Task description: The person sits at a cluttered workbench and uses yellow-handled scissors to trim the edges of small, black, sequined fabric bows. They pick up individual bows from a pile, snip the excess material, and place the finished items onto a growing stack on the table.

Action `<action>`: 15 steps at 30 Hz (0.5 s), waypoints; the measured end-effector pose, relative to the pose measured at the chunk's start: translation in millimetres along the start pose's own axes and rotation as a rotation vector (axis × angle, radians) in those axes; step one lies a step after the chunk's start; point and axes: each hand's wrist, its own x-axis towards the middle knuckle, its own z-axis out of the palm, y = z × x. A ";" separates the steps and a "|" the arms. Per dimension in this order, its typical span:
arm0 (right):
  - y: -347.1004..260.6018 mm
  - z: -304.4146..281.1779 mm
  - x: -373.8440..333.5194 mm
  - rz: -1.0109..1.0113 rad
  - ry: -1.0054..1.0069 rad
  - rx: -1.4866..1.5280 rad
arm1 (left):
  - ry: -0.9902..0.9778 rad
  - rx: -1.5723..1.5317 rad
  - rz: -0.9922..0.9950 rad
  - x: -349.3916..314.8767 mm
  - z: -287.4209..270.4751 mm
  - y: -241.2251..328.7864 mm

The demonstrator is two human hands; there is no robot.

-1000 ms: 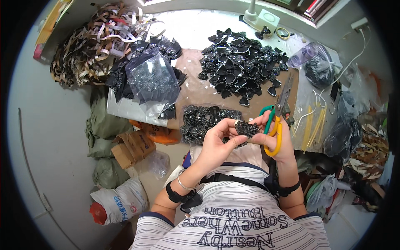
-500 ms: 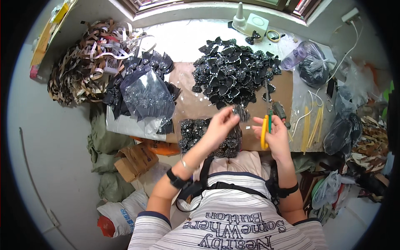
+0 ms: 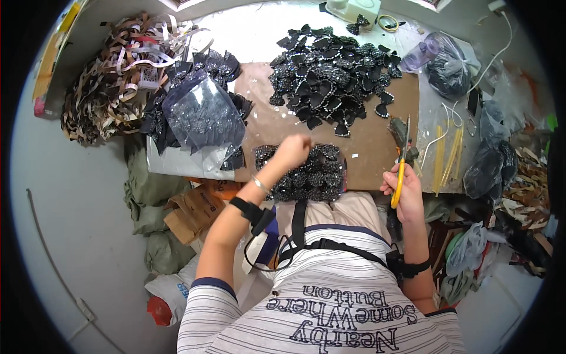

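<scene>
My left hand (image 3: pixel 293 150) hovers with curled fingers over a near stack of black sequined pieces (image 3: pixel 315 177) at the front edge of a brown board (image 3: pixel 368 147). Whether it pinches a piece is hidden by the knuckles. To the right, my right hand (image 3: pixel 405 190) grips yellow-handled scissors (image 3: pixel 401 154), blades pointing away from me. A big heap of black sequined bows (image 3: pixel 330 74) lies at the far side of the board, beyond both hands.
A clear plastic bag of dark pieces (image 3: pixel 203 115) lies left of the board, with a tangle of ribbon scraps (image 3: pixel 109 76) behind it. Yellow sticks (image 3: pixel 448 156) and black bags (image 3: pixel 483 171) crowd the right. A cardboard box (image 3: pixel 191 209) sits below the table's left.
Both hands held a black piece together near my chest. They have separated: the left reached forward to the near stack, the right moved out to the right with the scissors.
</scene>
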 end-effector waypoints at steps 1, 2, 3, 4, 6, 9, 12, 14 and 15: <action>0.7 4.4 -0.1 0.008 -0.027 -0.002 | 0.106 0.157 0.015 -16.5 18.9 -11.8; -0.4 9.3 -1.0 0.018 -0.049 -0.009 | 0.197 0.167 -0.082 -28.3 35.8 -21.6; -0.6 14.0 -1.4 0.029 -0.072 -0.018 | 0.288 0.175 -0.181 -35.3 49.3 -28.8; 0.0 19.3 -1.7 0.037 -0.078 -0.026 | 0.328 0.212 -0.264 -34.7 57.8 -30.0; -0.9 25.9 -3.1 0.050 -0.117 -0.075 | 0.403 0.288 -0.432 -30.8 75.2 -31.3; 4.4 29.2 -7.0 0.063 -0.156 -0.099 | 0.398 0.249 -0.483 -25.6 75.2 -22.1; 6.7 23.9 -9.1 0.116 -0.217 -0.165 | 0.417 0.023 -0.468 -34.6 68.7 -31.6; 7.5 21.9 -13.0 0.139 -0.254 -0.244 | 0.328 -0.086 -0.438 -47.5 64.5 -44.4; 8.3 21.1 -13.8 0.134 -0.270 -0.274 | 0.338 0.024 -0.444 -49.6 69.8 -44.2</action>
